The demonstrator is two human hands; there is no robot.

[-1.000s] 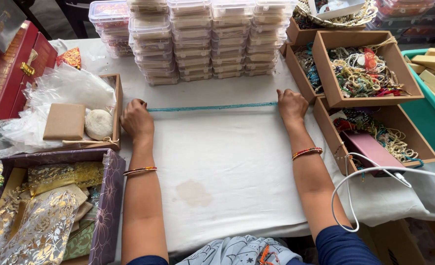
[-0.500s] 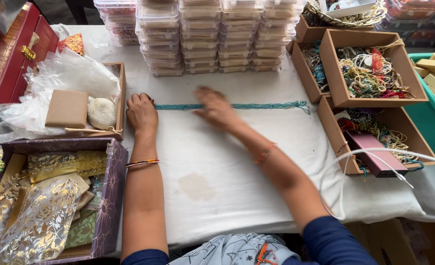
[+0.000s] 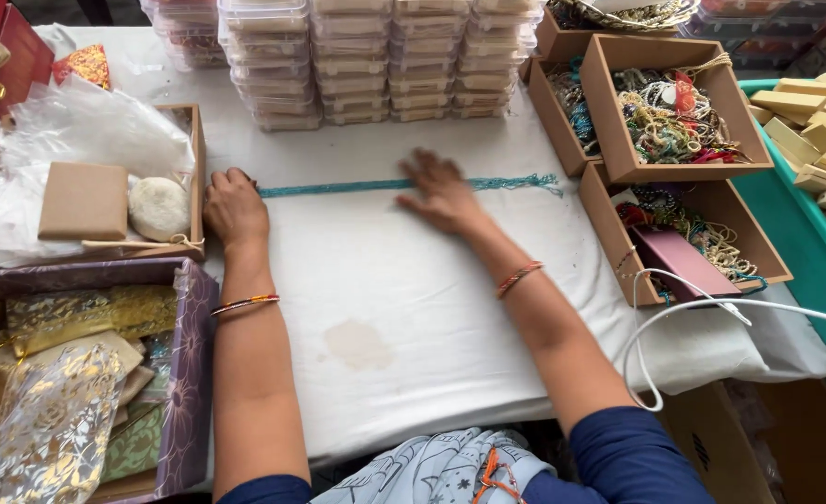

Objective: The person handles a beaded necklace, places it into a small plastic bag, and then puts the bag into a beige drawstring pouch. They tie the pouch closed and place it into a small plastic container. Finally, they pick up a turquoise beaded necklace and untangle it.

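Her left hand (image 3: 236,207) pins the nine o'clock end of the teal bead strand (image 3: 403,185) flat, while her right hand (image 3: 443,194), fingers spread apart, presses its middle.

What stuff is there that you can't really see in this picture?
- Stacked clear boxes, head view: too small to tell their contents, and the top edge cuts them off.
- Teal bead strand: the right hand covers its middle, the left hand its end.
- Red case: cut off by the left edge.
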